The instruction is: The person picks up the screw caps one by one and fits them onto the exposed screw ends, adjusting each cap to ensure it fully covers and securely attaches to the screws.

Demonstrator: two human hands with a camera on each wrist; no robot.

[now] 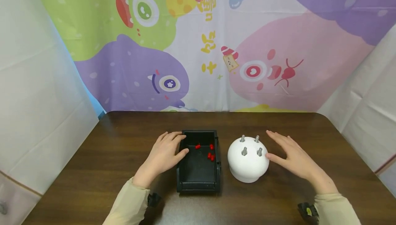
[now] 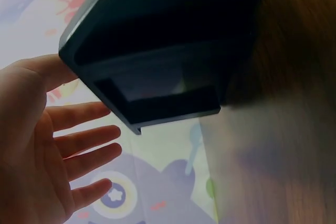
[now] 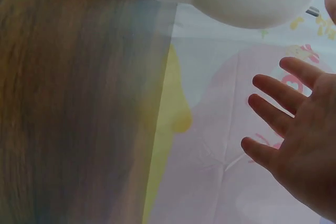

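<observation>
Table: a dark brown wooden table [image 1: 92, 170] with streaky grain and a rounded far edge.
Black tray: a black plastic tray [image 1: 198, 183] lies in the middle of the table. It is a long box shape with low walls and a matte floor.
Red bits: a few small shiny red bits [image 1: 211, 156] lie inside the tray, toward its far end.
White dome: a smooth white dome [image 1: 247, 165] stands just to the right of the tray. It is round on top and narrower at the bottom, like a mushroom.
Pegs: four short grey metal pegs [image 1: 244, 150] stick up from the top of the dome.
Left hand: the left hand [image 1: 165, 153] rests against the left wall of the tray. Its fingers are straight and loose, and the thumb touches the tray's rim.
Right hand: the right hand [image 1: 294, 156] is flat with fingers spread. Its thumb tip touches the right side of the dome.
Between the hands: the tray and the dome sit side by side, close but not touching.
Sleeves: both arms wear soft beige sleeves [image 1: 130, 204].
Behind: a cloth backdrop [image 1: 198, 46] shows cartoon monsters in green, purple and pink. Plain white sheets hang on both sides.
</observation>
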